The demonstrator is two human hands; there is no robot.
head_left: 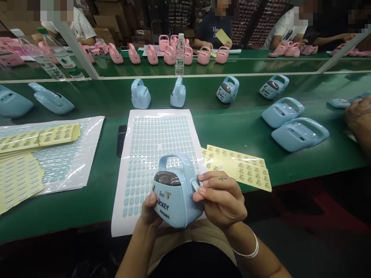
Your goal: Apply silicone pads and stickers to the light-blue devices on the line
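Note:
A light blue portable speaker (178, 199) with a carry handle, a dark top panel and "Mickey" print on its front is tilted in my left hand (150, 210), whose thumb lies on the printed face. My right hand (223, 197) is closed in a pinch at the handle's side joint. At its fingertips shows a small pale blue oval sticker (195, 185), lying at or against the joint; the fingers partly hide it. Under the speaker lies a white sheet (159, 146) with rows of pale blue oval stickers.
Yellow label sheets (252, 172) lie right of the white sheet, a dark phone-like object (121, 141) left of it. More blue speakers (300, 133) stand along the green table (104, 208). A water bottle (179, 56) and pink speakers (204, 55) stand farther back, near co-workers.

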